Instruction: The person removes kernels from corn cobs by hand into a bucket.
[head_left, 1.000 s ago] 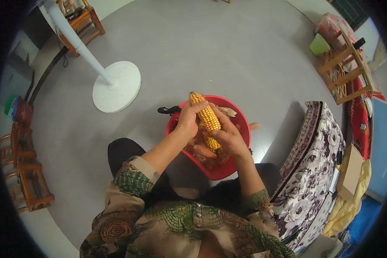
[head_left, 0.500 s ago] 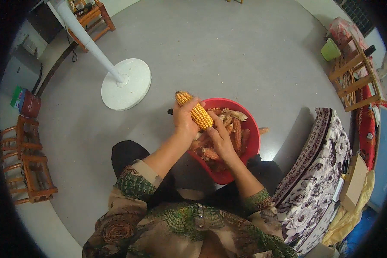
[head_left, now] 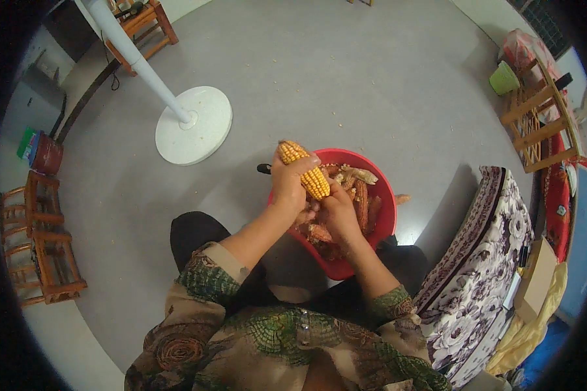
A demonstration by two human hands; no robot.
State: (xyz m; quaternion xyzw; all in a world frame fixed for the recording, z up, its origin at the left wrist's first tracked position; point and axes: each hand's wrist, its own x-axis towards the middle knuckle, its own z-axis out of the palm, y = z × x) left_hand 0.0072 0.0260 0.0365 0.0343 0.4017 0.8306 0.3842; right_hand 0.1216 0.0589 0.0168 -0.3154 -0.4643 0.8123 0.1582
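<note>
A yellow ear of corn (head_left: 317, 185) is held at a slant over a red basin (head_left: 389, 202). My left hand (head_left: 288, 181) wraps round its middle, the thumb across the kernels. At the ear's lower right end, my right hand (head_left: 340, 212) is closed against it, its fingertips partly hidden beneath. The ear's upper end has some pale or bare patches. Below both hands, several reddish shelled cobs (head_left: 361, 203) and a pale cob (head_left: 361, 174) lie in the basin. A dark handle-like piece (head_left: 263, 169) juts out at the basin's left.
A white round stand base (head_left: 199, 127) with a pole is ahead to the left. Loose kernels dot the grey floor. One cob piece (head_left: 403, 198) lies just right of the basin. A floral-covered piece of furniture (head_left: 479, 260) is on the right, wooden chairs (head_left: 52, 254) on the left.
The ear and my left hand have shifted slightly right and down. My right hand has turned and its fingers have curled in under the ear's lower end.
</note>
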